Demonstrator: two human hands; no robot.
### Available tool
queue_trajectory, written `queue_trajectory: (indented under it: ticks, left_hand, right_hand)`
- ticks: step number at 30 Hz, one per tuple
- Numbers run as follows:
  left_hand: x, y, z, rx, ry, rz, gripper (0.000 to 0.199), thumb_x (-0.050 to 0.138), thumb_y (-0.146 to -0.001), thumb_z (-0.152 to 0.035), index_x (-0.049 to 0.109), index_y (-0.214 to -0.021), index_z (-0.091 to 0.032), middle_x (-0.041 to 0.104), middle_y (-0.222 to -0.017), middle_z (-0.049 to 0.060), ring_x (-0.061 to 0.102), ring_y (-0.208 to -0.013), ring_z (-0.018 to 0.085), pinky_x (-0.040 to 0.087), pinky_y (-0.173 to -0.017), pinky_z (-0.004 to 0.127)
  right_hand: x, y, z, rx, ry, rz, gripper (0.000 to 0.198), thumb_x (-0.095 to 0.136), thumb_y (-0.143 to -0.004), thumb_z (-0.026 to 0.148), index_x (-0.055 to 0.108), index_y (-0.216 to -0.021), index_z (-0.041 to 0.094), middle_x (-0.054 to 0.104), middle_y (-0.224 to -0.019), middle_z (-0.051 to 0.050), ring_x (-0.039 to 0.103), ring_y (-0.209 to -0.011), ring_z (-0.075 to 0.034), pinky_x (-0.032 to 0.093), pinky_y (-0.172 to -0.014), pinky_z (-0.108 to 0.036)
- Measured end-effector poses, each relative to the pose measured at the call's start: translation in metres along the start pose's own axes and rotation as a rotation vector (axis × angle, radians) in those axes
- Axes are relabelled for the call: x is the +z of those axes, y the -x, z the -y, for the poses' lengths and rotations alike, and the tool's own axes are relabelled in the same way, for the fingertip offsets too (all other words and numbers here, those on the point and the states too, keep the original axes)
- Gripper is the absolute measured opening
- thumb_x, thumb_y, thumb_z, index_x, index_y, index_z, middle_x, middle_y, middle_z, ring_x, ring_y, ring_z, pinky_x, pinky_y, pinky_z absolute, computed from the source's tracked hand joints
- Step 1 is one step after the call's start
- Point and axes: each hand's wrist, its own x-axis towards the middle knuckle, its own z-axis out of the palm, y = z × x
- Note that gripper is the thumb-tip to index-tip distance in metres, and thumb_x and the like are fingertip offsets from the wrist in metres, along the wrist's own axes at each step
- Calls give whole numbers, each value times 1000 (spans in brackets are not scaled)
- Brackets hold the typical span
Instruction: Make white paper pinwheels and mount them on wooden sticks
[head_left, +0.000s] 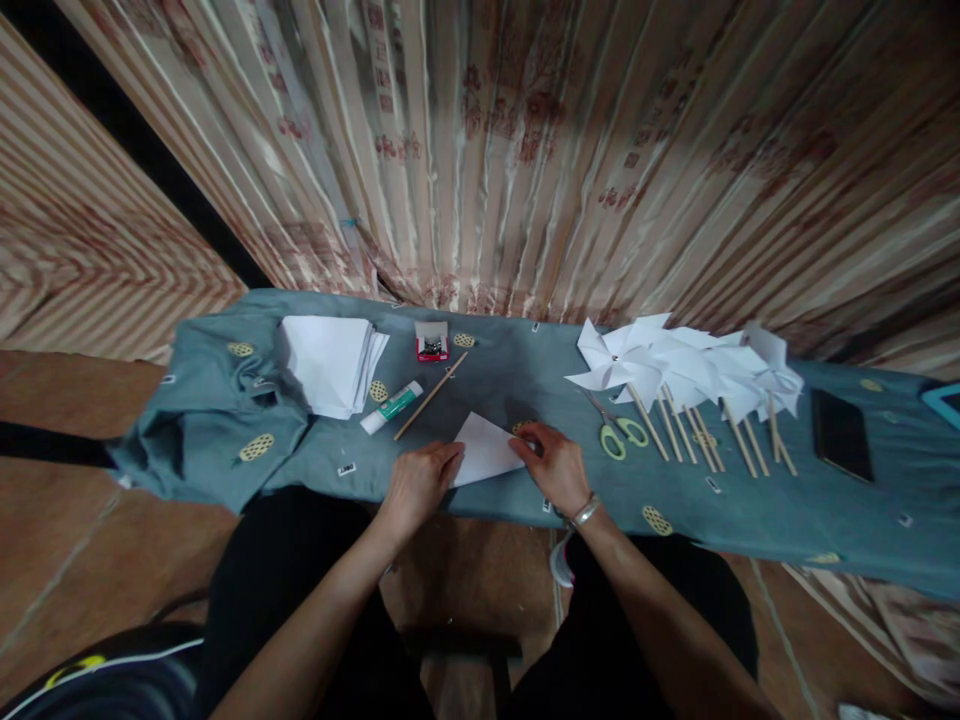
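A white sheet of paper (484, 452), folded into a triangle, lies at the front edge of the cloth-covered table with its peak pointing away from me. My left hand (420, 484) pinches its left corner between thumb and fingers. At the right corner, my right hand (553, 466) closes thumb and fingers on the same paper. Just beyond the left hand lie a thin wooden stick (430, 396) and a green and white glue stick (392, 407). Green-handled scissors (622, 436) rest to the right of my right hand.
A stack of white paper (326, 365) sits at the left. Behind the stick is a small open red box (432, 342) of dark metal pieces. Several white paper pinwheels (679, 360) on sticks overlap at the right, beside a black phone (842, 435). A curtain (495, 200) hangs behind the table (510, 370).
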Motion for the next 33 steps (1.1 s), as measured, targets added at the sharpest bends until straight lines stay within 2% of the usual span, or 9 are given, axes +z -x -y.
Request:
queue_trajectory:
  ticks: [12,16,19,25,28,33]
  left_hand:
    - [-5,-2,-3,-1,-43,38,29,47,-97,-29,71,-112,-21,74,-100,9,71,-83,22,47,-69,28]
    - [-6,-2,-3,15,-48,36,28,47,-97,-29,72,-108,-22,74,-96,8,69,-80,20,46,-68,26]
    - [-5,-2,-2,24,-46,32,29,46,-97,-29,72,-108,-21,74,-93,8,69,-78,19,46,-68,27]
    - [-5,-3,-3,18,-31,42,30,45,-97,-29,70,-113,-21,74,-97,8,69,-81,20,47,-69,27]
    - [-5,-3,-3,10,-27,52,31,45,-97,-29,70,-113,-20,74,-97,9,70,-83,21,47,-70,28]
    - [-6,-4,-4,13,-29,53,31,45,-97,-29,70,-113,-20,74,-95,9,70,-83,21,46,-69,27]
  right_hand:
    - [2,4,-2,-91,121,-42,20,55,-92,35,68,-95,19,75,-86,-7,65,-83,-24,44,-80,-35]
    - [-1,5,0,-199,251,-59,26,49,-97,33,69,-99,17,74,-89,-9,63,-84,-25,44,-81,-37]
    - [-2,6,6,-286,308,-61,28,45,-98,29,69,-102,17,73,-103,-10,61,-94,-25,43,-87,-40]
    - [9,7,27,-502,304,72,31,42,-99,22,63,-121,15,67,-122,-12,56,-110,-26,43,-96,-42]
    - [13,8,34,-516,328,139,35,43,-99,23,58,-128,11,64,-127,-13,52,-115,-27,42,-98,-43]
    - [15,8,33,-481,353,155,39,41,-99,27,55,-131,8,60,-132,-15,50,-117,-28,43,-99,-45]
